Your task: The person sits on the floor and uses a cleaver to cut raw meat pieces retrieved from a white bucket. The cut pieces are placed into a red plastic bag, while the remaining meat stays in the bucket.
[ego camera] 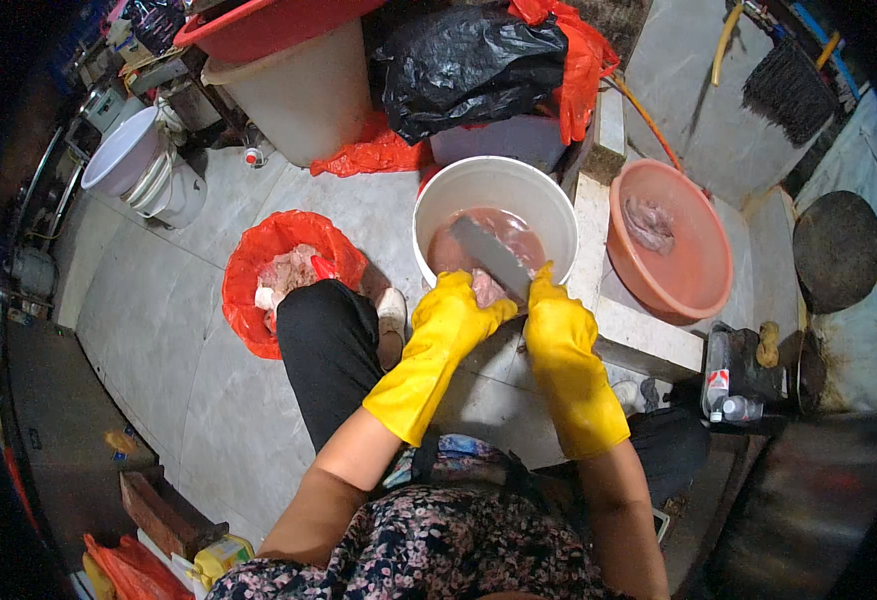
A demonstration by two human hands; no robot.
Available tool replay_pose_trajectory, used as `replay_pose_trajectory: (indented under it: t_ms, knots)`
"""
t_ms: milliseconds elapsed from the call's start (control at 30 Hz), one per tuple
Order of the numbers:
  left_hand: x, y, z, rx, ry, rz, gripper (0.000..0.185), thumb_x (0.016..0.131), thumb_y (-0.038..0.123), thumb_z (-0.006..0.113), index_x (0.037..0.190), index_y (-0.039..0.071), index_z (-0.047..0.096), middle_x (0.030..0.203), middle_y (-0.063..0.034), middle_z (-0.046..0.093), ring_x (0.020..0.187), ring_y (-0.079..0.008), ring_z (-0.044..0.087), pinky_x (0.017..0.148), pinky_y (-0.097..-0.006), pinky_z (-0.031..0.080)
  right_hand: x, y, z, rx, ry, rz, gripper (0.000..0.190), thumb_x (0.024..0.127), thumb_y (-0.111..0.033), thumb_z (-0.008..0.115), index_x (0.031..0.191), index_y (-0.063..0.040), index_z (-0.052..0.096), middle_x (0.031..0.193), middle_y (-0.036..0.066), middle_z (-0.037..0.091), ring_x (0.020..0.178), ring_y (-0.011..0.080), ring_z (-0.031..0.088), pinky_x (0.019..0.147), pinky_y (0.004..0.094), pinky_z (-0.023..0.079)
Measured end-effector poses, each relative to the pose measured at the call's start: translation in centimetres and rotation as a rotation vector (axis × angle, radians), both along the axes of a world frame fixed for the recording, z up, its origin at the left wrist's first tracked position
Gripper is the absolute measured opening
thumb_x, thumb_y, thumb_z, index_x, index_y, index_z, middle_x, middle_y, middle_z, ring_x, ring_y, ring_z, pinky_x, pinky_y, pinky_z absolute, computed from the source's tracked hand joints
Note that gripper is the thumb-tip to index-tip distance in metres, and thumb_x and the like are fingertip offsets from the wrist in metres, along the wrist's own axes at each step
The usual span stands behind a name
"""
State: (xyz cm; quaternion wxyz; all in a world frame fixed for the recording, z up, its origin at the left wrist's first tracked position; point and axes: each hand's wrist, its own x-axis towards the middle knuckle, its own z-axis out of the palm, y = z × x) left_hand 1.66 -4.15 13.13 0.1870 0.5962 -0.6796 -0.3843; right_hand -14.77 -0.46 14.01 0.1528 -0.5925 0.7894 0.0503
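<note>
Both hands wear yellow rubber gloves. My left hand (457, 311) grips a piece of pale pink meat (487, 289) at the near rim of a white plastic bucket (438, 187). My right hand (554, 311) holds a broad-bladed knife (491, 255), whose blade slants up and left over the bucket. Reddish, cloudy liquid (509, 221) lies in the bucket. The knife's handle is hidden in the right glove. To the left of the bucket, a bin lined with a red plastic bag (239, 281) holds pale scraps (288, 274).
A pink plastic basin (720, 277) with reddish water and a greyish piece stands at the right, beyond a low white ledge (648, 334). A black plastic bag (476, 67) and a large pale tub (303, 97) are at the back. White buckets (172, 191) stand at the left.
</note>
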Motion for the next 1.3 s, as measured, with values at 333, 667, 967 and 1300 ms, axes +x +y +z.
replay_pose_trajectory:
  t_ms: [333,667,967,1300]
  knots:
    - [0.3,0.0,-0.3,0.016,-0.099,-0.002,0.055,0.078,0.049,0.081,0.113,0.009,0.074,0.115,-0.0224,0.074,0.107,-0.0427,0.07,0.089,-0.0494,0.055,0.8,-1.0,-0.8,-0.023,-0.009,0.078,0.056,0.101,-0.02,0.053,0.154,-0.005,0.043,0.12,0.023,0.072,0.101,0.0414,0.074,0.086,0.0528,0.058]
    - [0.5,0.8,0.0,-0.088,-0.201,-0.119,0.053,0.085,0.05,0.073,0.12,0.01,0.072,0.115,-0.0231,0.074,0.106,-0.0417,0.071,0.086,-0.0511,0.057,1.2,2.1,1.5,-0.203,0.148,0.332,0.06,0.092,-0.008,0.06,0.148,0.008,0.048,0.097,0.022,0.075,0.085,0.039,0.076,0.07,0.0484,0.061]
    - [0.3,2.6,-2.4,-0.219,-0.136,-0.006,0.043,0.078,0.04,0.083,0.103,0.007,0.073,0.095,-0.021,0.075,0.092,-0.0435,0.072,0.076,-0.0515,0.056,1.9,3.0,3.0,-0.125,-0.008,0.295,0.063,0.091,-0.015,0.059,0.151,-0.001,0.046,0.109,0.023,0.073,0.093,0.0428,0.074,0.081,0.0546,0.057]
    - [0.2,3.0,-0.1,-0.256,-0.157,0.059,0.039,0.074,0.036,0.083,0.094,0.006,0.072,0.086,-0.0201,0.072,0.084,-0.0433,0.07,0.074,-0.051,0.056,1.4,2.0,2.7,-0.153,0.005,0.271,0.056,0.095,-0.015,0.057,0.147,0.003,0.051,0.108,0.021,0.075,0.095,0.0416,0.075,0.08,0.0506,0.06]
